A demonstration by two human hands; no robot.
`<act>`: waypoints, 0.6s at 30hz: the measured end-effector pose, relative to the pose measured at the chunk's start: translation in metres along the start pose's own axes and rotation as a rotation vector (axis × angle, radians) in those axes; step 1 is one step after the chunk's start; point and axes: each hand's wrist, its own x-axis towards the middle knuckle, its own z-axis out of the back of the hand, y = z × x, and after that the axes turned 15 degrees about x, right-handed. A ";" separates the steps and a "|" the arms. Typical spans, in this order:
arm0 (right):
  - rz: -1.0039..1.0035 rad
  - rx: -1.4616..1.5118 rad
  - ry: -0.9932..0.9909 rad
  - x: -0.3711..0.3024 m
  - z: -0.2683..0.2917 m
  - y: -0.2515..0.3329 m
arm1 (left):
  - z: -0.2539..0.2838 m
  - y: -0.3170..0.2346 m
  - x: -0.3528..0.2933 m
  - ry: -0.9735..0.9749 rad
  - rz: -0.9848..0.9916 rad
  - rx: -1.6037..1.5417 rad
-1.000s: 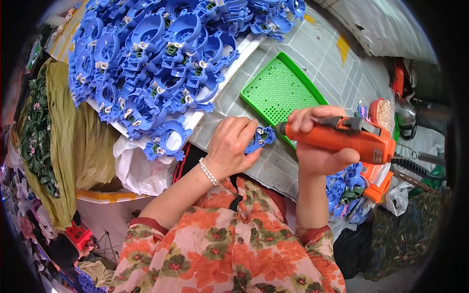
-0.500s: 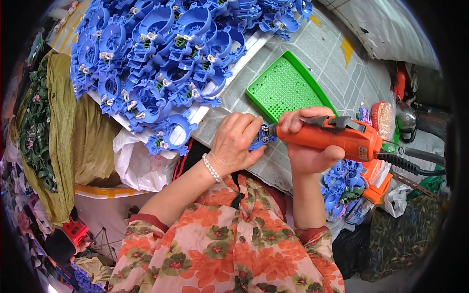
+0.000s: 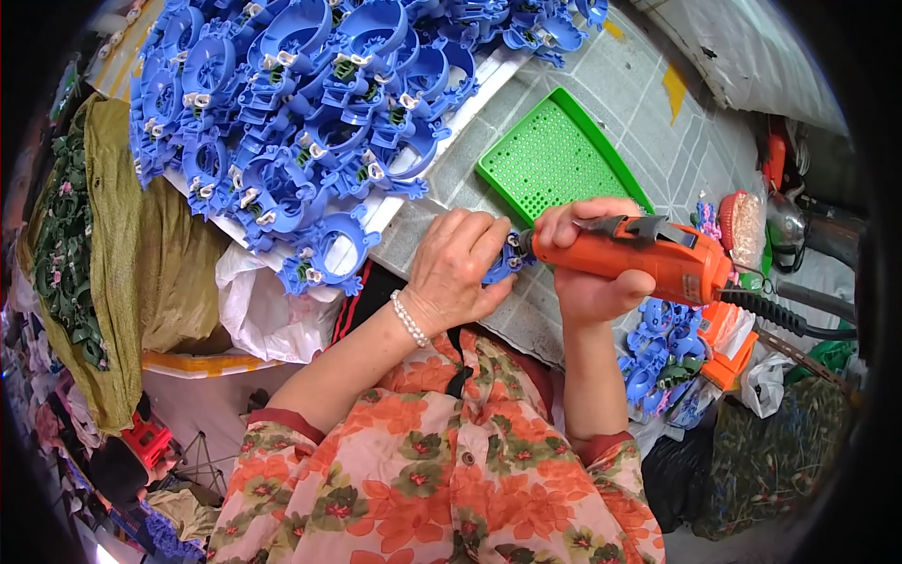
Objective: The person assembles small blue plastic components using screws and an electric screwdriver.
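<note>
My left hand (image 3: 458, 268) is closed on a small blue plastic part (image 3: 508, 259) at the near edge of the grey worktop. Most of that part is covered by my fingers. My right hand (image 3: 592, 268) grips an orange electric screwdriver (image 3: 648, 266), held nearly level with its cord running off to the right. The tool's dark tip meets the blue part beside my left fingertips; the exact contact point is too small to make out. Just beyond both hands lies a green perforated tray (image 3: 554, 155).
A large heap of blue plastic parts (image 3: 310, 122) with white and green pieces fills the far left, on a white board. A white plastic bag (image 3: 272, 305) hangs below it. More blue parts (image 3: 658, 352) lie right of my right forearm. An olive sack (image 3: 117, 254) stands at the left.
Both hands stay in nearly the same place, the screwdriver tip still at the blue part. The view has shifted very slightly.
</note>
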 end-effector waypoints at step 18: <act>0.053 0.031 0.021 0.021 0.007 0.016 | 0.003 0.001 -0.001 0.033 -0.006 -0.012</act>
